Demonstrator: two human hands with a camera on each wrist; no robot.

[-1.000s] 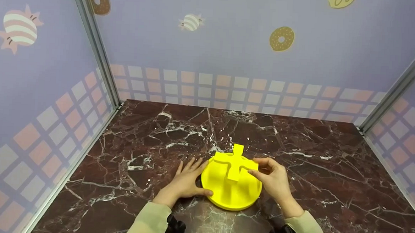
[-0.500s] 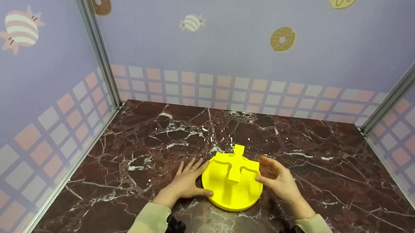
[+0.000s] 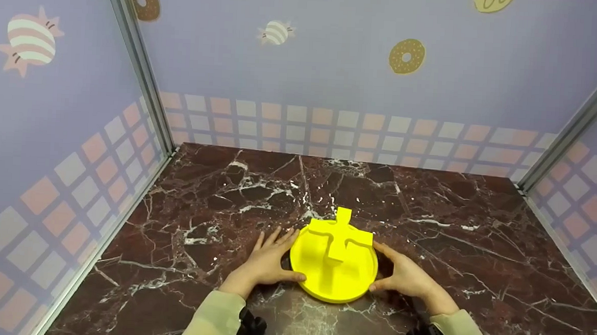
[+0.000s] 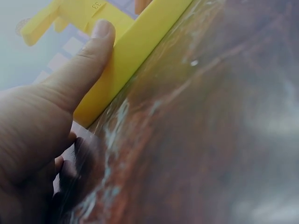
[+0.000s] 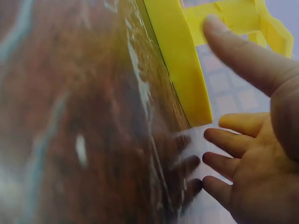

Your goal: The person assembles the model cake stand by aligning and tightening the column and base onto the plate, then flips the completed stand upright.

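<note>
A round, shallow yellow base with a raised rim lies flat on the table in the head view. Above its far part stands a yellow cross-shaped piece; how it is joined to the base is hidden. My left hand rests against the base's left side, fingers spread and nearly straight, the thumb touching the rim. In the left wrist view, that thumb lies along the yellow wall. On the opposite side, my right hand has its thumb and fingertips spread around the right edge. The right wrist view shows its fingers extended beside the wall.
The dark red marbled tabletop carries small white specks behind the base. Purple patterned panels enclose the table at the back and sides, joined by grey metal posts.
My right hand has let go of the cross piece's right arm and moved down and outward to the base's right edge. The left hand and the yellow parts have hardly moved.
</note>
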